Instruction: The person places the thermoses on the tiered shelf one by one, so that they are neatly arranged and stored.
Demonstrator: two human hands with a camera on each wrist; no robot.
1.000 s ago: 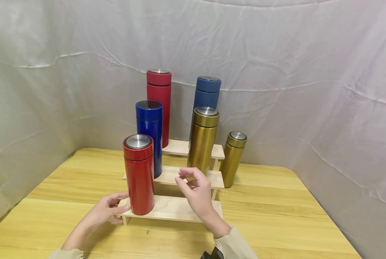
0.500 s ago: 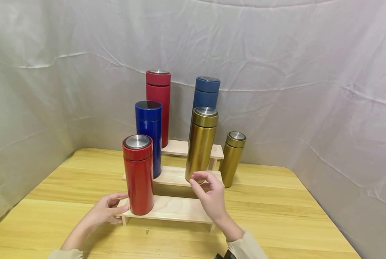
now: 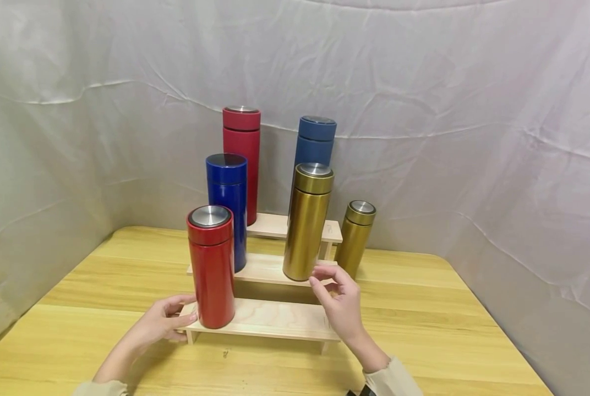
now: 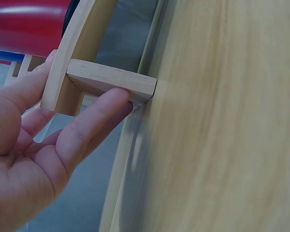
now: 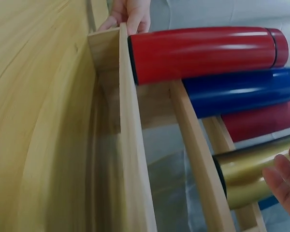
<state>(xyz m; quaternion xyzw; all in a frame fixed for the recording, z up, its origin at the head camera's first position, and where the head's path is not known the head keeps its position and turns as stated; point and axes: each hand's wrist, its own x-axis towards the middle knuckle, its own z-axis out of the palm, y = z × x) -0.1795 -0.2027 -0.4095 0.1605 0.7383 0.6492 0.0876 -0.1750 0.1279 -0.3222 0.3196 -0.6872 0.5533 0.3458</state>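
Note:
My left hand grips the left end of a three-step wooden stand; in the left wrist view its fingers lie against the end leg. A glossy red thermos flask stands upright on the lowest step beside that hand. On the middle step are a glossy blue flask and a gold flask. My right hand hovers beside the gold flask's base, over the stand's right end, holding nothing, fingers loosely bent. It also shows at the right edge of the right wrist view.
Up on the top step stand a crimson flask at left and a matte blue flask at right, partly hidden. Another gold flask stands on the wooden table right of the stand. Grey cloth hangs behind.
My right hand has moved rightward, from in front of the middle-step gold flask to its right side. The left hand stays on the stand, and the flasks keep their places.

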